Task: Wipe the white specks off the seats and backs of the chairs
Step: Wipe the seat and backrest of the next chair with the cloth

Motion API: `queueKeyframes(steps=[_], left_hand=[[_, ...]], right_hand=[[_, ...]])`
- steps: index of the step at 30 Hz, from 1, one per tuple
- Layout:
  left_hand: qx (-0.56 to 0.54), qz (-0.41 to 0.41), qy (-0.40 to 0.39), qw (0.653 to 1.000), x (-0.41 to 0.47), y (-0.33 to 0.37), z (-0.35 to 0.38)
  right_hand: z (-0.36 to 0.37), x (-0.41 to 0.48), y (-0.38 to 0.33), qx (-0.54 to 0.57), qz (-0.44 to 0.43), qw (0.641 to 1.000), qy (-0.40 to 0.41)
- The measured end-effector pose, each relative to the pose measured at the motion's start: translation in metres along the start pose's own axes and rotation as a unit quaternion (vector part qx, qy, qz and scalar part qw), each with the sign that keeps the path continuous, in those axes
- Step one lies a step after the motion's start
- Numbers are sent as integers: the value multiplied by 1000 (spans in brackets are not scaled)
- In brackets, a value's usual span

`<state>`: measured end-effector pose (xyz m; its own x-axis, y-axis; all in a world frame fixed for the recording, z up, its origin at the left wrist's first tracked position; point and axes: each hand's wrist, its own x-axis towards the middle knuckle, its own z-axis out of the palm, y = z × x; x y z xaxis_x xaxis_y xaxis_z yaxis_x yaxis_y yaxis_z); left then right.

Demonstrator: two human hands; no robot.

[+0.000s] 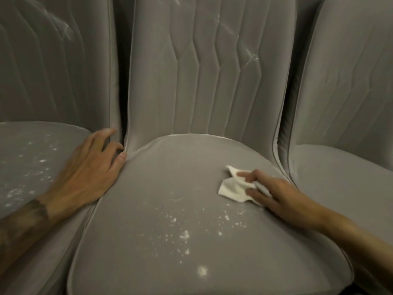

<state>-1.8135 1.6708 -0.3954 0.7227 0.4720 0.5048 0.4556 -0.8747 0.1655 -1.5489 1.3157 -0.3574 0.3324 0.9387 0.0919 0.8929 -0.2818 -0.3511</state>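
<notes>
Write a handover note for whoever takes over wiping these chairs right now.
Left grip: open, holding nothing, resting at the gap between the left seat and the middle seat.
Right grip: holds the white cloth against the right part of the middle seat.
Done: the rear half of the middle seat looks mostly free of specks.
Left: the specks across the front of the middle seat, the speckled left seat, and white streaks on the middle back and the left back.
The right chair shows no obvious specks.
</notes>
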Motion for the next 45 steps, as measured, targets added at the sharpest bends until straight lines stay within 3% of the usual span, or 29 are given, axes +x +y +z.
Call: queueKeyframes(steps=[5, 9, 11, 13, 17, 24, 32, 39, 45], left_hand=[[4, -2, 2, 1000, -1, 1, -1], [6, 0, 10, 1000, 0, 1, 0], [7, -2, 2, 1000, 1, -1, 1], [7, -1, -8, 1000, 1, -1, 1], [4, -4, -4, 1000, 0, 2, -1], [-13, -9, -1, 1000, -1, 7, -5], [-9, -7, -1, 1000, 0, 2, -2], [-3, 9, 26, 1000, 2, -15, 17], [-10, 30, 73, 997, 4, -30, 30]], right_hand=[[-16, 39, 27, -20, 133, 990, 50], [4, 4, 3, -34, 28, 997, 66], [5, -15, 0, -12, 0, 999, 37], [-5, -8, 14, -6, 23, 1000, 18], [-19, 29, 42, -17, 138, 988, 66], [0, -30, 19, -9, 86, 993, 78], [-13, 41, 34, 11, 163, 983, 85], [-2, -57, 16, 13, 158, 981, 116], [-14, 10, 34, 35, 165, 979, 113]])
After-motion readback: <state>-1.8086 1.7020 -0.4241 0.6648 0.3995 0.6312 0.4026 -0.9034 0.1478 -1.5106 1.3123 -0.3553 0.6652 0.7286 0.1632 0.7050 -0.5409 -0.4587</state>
